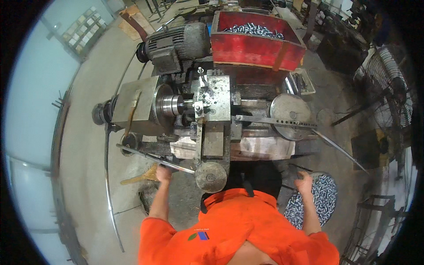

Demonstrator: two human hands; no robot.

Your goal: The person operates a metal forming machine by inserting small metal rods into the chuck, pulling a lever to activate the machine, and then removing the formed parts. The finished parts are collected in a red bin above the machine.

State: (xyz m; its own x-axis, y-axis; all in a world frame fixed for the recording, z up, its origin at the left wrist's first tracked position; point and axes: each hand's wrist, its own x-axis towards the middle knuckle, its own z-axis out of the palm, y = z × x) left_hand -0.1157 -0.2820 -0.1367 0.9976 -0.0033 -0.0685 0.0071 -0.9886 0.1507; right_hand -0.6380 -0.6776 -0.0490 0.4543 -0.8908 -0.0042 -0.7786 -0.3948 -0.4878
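My left hand (164, 173) is low beside the left front of a greasy lathe-like machine, just below a shiny metal lever (170, 164). Its fingers look curled against something dark, which I cannot make out. Over on the right, my right hand (303, 182) hovers at the edge of a round container heaped with small shiny metal pieces (324, 194). The fingers there are bent inward; whatever they may hold is too small to tell. In front of me are the machine's chuck (170, 105) and its tool block (214, 99), with no hand on either.
A red bin (247, 51) with similar metal pieces stands behind the machine, next to an electric motor (179, 44). A round handwheel (289, 110) with a perforated bar is on the right. A thin rod (340, 148) juts out there. A caged fan (388, 88) stands far right.
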